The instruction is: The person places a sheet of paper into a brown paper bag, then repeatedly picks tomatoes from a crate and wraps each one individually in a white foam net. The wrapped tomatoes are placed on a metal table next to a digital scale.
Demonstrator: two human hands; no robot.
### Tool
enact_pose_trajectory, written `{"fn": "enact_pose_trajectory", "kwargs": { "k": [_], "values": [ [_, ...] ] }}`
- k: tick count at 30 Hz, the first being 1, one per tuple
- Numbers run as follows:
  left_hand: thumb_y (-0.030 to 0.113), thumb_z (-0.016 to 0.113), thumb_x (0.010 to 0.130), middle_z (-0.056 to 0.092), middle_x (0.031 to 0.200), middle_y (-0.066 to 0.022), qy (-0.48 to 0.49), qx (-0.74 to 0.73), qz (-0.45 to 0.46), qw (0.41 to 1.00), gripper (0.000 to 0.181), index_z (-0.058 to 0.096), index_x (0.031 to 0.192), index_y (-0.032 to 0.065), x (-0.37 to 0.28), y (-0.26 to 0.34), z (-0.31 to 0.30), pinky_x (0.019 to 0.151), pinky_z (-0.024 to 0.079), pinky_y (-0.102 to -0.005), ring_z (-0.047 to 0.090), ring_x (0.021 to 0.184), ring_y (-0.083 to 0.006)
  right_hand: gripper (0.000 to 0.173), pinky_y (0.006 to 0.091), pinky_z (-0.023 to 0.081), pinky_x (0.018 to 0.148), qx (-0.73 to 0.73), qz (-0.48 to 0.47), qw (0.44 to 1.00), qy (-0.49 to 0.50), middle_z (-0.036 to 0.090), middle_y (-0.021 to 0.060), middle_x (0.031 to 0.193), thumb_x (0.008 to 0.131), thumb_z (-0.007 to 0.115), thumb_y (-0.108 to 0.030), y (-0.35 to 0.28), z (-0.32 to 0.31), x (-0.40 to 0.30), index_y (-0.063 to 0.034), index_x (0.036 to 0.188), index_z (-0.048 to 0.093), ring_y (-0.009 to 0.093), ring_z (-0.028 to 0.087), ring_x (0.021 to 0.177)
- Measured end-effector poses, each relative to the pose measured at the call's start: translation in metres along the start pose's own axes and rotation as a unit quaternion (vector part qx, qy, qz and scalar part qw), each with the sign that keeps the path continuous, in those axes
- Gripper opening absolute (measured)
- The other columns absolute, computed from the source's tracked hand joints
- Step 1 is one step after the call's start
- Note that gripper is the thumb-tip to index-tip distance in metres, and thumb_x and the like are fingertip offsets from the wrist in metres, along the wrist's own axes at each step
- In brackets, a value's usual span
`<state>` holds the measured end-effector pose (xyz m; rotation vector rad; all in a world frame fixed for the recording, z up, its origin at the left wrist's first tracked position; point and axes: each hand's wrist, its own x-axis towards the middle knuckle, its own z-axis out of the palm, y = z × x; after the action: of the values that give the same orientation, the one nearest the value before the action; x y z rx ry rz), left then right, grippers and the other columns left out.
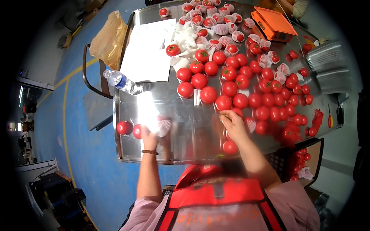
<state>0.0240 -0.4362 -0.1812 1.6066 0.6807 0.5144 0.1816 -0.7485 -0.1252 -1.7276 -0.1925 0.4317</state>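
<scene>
Bright glare partly washes out my left hand (149, 138) near the front left of the steel table. It is beside a red tomato (137, 131), and whether its fingers grip anything is unclear. Another tomato (124, 127) sits at the table's left edge. To the right of that hand is a white foam net (164, 128), which looks blurred. My right hand (234, 124) reaches in at the near side of the loose tomatoes, its thumb and fingers slightly apart with nothing visible between them. One tomato (237, 112) shows partly behind its fingers; another tomato (230, 147) lies below, near the front edge.
Several net-wrapped tomatoes (209, 22) lie at the back, beside a pile of white foam nets (185, 36). A white sheet (147, 52), a plastic bottle (122, 82) and an orange scale (273, 23) are around them. Another person's arm (289, 7) shows behind the scale.
</scene>
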Motion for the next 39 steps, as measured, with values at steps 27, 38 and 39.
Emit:
{"fn": "enact_pose_trajectory", "kwargs": {
  "k": [27, 38, 39],
  "values": [
    [0.008, 0.078, 0.07, 0.058, 0.101, -0.0127, -0.332, 0.194, 0.159, 0.909, 0.036, 0.057, 0.098, 0.0024, -0.157, 0.054, 0.167, 0.073, 0.048, -0.0308, 0.059, 0.091, -0.0239, 0.019, 0.0207, 0.044, 0.078, 0.341, 0.222, 0.913, -0.004, 0.061, -0.0009, 0.096, 0.089, 0.059, -0.004, 0.045, -0.056, -0.186, -0.0008, 0.108, 0.057, 0.003, 0.054, 0.085],
    [0.013, 0.082, 0.066, 0.05, 0.119, -0.0154, -0.377, 0.076, 0.072, 0.92, 0.065, 0.045, 0.119, 0.0037, -0.167, 0.046, 0.204, 0.088, 0.048, -0.0386, 0.055, 0.106, -0.0277, 0.014, 0.0221, 0.046, 0.07, 0.107, 0.049, 0.993, 0.002, 0.061, 0.0002, 0.086, 0.084, 0.065, -0.003, 0.045, -0.065, -0.173, -0.0013, 0.097, 0.059, 0.004, 0.055, 0.081],
    [0.011, 0.082, 0.066, 0.049, 0.12, -0.0141, -0.381, -0.015, -0.006, 0.925, 0.065, 0.044, 0.119, 0.0045, -0.168, 0.043, 0.204, 0.088, 0.048, -0.0389, 0.055, 0.106, -0.0262, 0.014, 0.0229, 0.046, 0.071, 0.102, 0.04, 0.994, -0.024, 0.062, 0.0007, 0.086, 0.084, 0.065, -0.003, 0.037, -0.068, -0.173, -0.0009, 0.097, 0.059, 0.005, 0.055, 0.082]
  ]
}}
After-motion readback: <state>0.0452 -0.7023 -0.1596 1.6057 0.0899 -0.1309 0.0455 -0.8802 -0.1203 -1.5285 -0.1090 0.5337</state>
